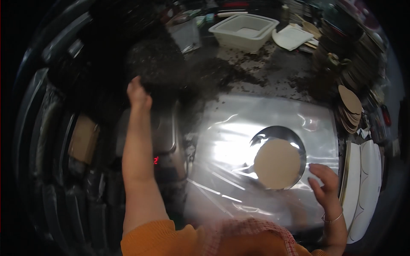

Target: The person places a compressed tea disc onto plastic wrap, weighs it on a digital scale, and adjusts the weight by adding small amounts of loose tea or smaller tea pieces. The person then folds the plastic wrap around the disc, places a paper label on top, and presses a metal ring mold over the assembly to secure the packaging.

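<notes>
My left hand (138,92) reaches forward to the edge of a dark heap of loose material (157,60), beyond a digital scale (165,131) with red digits; its fingertips are lost in the dark. My right hand (325,184), with a bangle at the wrist, is held with thumb and fingers apart and nothing between them. Just left of it, a round tan cardboard disc (277,164) lies partly over a dark, shiny round piece (278,132). Both appear on or beneath clear plastic sheeting (221,128) that reflects the light.
A pale plastic tub (245,32) stands at the back beside a white tray (292,36). Cardboard discs (350,108) are stacked at the right above white curved sheets (362,192). Dark plastic-wrapped packs (48,137) and a brown cardboard piece (84,139) line the left. Dark crumbs litter the tabletop (285,64).
</notes>
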The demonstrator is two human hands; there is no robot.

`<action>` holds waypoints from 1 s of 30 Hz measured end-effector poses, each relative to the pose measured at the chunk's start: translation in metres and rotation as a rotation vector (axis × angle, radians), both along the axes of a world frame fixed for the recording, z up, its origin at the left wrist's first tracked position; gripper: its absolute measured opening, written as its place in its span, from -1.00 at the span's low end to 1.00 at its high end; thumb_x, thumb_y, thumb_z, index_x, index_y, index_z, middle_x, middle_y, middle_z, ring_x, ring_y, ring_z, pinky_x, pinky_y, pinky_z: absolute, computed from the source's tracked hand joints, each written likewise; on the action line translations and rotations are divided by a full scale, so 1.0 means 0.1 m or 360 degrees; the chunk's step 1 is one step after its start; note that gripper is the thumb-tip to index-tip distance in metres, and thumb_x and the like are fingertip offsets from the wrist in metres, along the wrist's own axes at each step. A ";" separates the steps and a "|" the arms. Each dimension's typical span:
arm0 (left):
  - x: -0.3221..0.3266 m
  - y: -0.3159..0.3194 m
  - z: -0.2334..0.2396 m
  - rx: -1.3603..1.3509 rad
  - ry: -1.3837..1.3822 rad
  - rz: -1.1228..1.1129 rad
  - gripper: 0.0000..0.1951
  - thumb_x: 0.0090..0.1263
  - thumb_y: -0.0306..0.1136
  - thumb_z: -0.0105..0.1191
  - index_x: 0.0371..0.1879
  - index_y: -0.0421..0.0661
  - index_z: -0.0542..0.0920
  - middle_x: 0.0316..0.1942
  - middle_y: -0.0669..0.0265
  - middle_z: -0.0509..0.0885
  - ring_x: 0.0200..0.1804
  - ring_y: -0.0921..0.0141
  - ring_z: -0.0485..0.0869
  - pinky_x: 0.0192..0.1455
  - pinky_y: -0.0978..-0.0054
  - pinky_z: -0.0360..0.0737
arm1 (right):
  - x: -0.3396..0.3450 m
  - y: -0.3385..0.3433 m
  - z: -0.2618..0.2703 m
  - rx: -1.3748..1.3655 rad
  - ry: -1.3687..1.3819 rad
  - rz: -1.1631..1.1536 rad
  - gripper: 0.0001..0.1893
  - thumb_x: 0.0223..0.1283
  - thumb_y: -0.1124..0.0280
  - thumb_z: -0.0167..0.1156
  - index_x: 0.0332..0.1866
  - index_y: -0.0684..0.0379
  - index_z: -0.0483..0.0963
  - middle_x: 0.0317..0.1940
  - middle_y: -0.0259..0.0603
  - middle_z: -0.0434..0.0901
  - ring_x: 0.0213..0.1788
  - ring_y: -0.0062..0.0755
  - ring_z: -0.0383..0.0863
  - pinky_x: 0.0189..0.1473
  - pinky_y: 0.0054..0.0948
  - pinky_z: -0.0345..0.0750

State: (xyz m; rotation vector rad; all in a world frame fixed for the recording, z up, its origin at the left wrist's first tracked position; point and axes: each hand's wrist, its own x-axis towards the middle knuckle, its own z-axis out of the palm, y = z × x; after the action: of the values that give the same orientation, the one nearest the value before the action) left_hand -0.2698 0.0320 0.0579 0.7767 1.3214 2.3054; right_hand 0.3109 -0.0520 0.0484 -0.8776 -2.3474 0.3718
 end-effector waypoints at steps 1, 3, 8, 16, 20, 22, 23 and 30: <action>-0.04 -0.44 0.03 0.0067 -0.0311 -0.0302 -0.71 0.32 -0.28 -0.03 -0.10 -0.23 0.46 -0.15 0.19 0.56 -0.07 0.32 0.54 0.03 0.31 0.50 | 0.04 -0.03 -0.02 -0.0065 0.0105 -0.0146 -0.76 -0.09 0.54 0.24 -0.23 0.25 0.52 -0.21 -0.07 0.60 -0.17 -0.13 0.60 -0.12 -0.36 0.52; -0.14 -1.15 -0.21 -0.0095 -0.0638 -0.0182 -0.72 0.31 -0.29 -0.04 -0.10 -0.20 0.48 -0.21 0.25 0.57 -0.23 0.35 0.58 -0.22 0.39 0.58 | 0.03 -0.08 -0.03 -0.0096 0.0171 -0.0216 -0.82 -0.08 0.62 0.20 -0.28 0.29 0.53 -0.29 -0.07 0.62 -0.21 -0.16 0.62 -0.12 -0.39 0.51; -0.34 -2.26 -0.45 -0.1079 0.0257 0.0561 -0.38 0.29 -0.16 0.06 0.29 -0.04 0.14 0.09 0.18 0.39 0.01 0.29 0.39 -0.10 0.33 0.41 | -0.86 0.15 0.16 -0.0084 0.0336 0.0178 -0.84 -0.01 0.58 0.20 -0.26 0.27 0.54 -0.28 -0.12 0.62 -0.23 -0.24 0.62 -0.16 -0.43 0.51; -0.37 -3.52 -0.75 -0.1450 0.0553 0.0912 -0.45 0.37 -0.24 -0.03 0.30 -0.04 0.14 0.35 0.15 0.03 0.36 0.14 0.08 0.32 0.21 0.19 | -2.78 0.68 -0.06 -0.0035 -0.0475 0.0434 -0.63 -0.01 0.33 0.22 -0.03 0.14 0.48 -0.04 -0.10 0.53 0.01 -0.07 0.48 0.03 -0.26 0.43; -0.43 -3.92 -1.20 -0.1631 0.0714 0.0878 -0.44 0.35 -0.29 0.01 0.30 -0.07 0.14 0.35 0.13 0.05 0.36 0.13 0.09 0.32 0.22 0.17 | -3.40 1.07 -0.52 -0.0005 -0.0559 0.0440 -0.49 -0.11 0.32 0.30 0.05 0.12 0.42 -0.01 -0.09 0.48 0.02 -0.05 0.47 0.06 -0.25 0.43; -0.51 -4.08 -1.43 -0.1649 0.1015 0.0829 -0.38 0.27 -0.32 0.09 0.30 -0.08 0.14 0.31 0.07 0.14 0.33 0.11 0.15 0.32 0.23 0.16 | -3.66 1.13 -0.74 -0.0143 -0.0623 0.0302 -0.31 -0.19 0.32 0.38 0.17 0.10 0.30 0.15 -0.05 0.35 0.15 -0.03 0.37 0.14 -0.24 0.38; -0.52 -4.12 -1.54 -0.1646 0.1239 0.0749 -0.31 0.21 -0.31 0.14 0.31 -0.08 0.13 0.31 0.05 0.14 0.34 0.09 0.15 0.33 0.25 0.15 | -3.76 1.17 -0.85 -0.0148 -0.0637 0.0319 -0.31 -0.19 0.32 0.38 0.17 0.10 0.30 0.15 -0.05 0.35 0.15 -0.03 0.37 0.14 -0.24 0.38; -0.51 -3.72 -1.54 -0.2120 0.1328 0.0436 -0.12 0.07 -0.21 0.25 0.37 0.01 0.02 0.38 0.10 0.02 0.42 0.09 -0.08 0.39 0.20 0.03 | -4.17 1.55 -1.16 -0.0082 -0.0821 0.0309 0.17 -0.49 0.30 0.52 0.38 0.10 -0.06 0.35 0.16 -0.05 0.34 0.09 0.08 0.32 -0.28 0.18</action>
State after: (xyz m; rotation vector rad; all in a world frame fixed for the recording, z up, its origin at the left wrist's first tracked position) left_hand -0.3210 -0.3395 -0.0959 1.0259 2.8570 0.6549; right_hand -0.1061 0.1030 -0.0675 -0.8470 -2.9232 0.3119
